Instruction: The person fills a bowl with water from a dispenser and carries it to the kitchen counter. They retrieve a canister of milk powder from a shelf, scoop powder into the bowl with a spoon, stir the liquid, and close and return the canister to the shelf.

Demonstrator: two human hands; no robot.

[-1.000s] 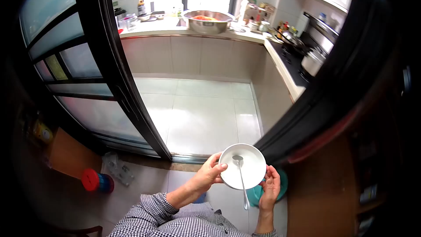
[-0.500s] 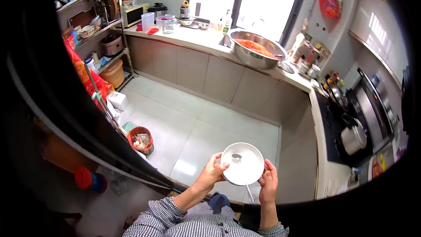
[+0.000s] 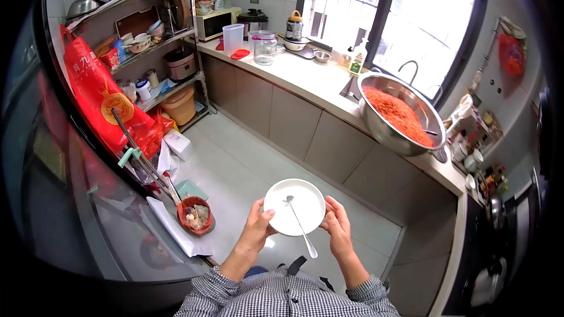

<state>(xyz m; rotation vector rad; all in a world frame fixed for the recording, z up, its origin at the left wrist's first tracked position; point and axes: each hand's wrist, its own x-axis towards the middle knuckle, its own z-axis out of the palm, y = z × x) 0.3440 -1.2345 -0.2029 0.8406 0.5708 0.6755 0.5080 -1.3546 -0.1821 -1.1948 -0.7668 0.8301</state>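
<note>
A round white bowl [image 3: 282, 214] is held level in front of my body. A metal spoon [image 3: 301, 226] leans in it, its handle sticking out over the near rim. Whether the white inside is bare bowl or a white filling, I cannot tell. Around the left side of the bowl, my left hand [image 3: 256, 223] is closed, thumb on the rim. My right hand [image 3: 336, 223] grips the opposite side, with its fingers curled at the rim. Further off, a big steel basin [image 3: 376, 123] on the counter holds a heap of shredded orange-red food [image 3: 399, 116].
A counter [image 3: 294, 89] runs under the window, with a glass jar [image 3: 265, 50] and a plastic container [image 3: 233, 38]. Shelving [image 3: 197, 29] stands at left beside a red bag [image 3: 100, 88]. A small red-lined bin [image 3: 195, 216] sits on the floor. The stove [image 3: 470, 252] is at right.
My view has shifted, and the basin and shelves look nearer. In the picture the bowl sits further left, with more of the spoon showing across it. Both hands keep hold.
</note>
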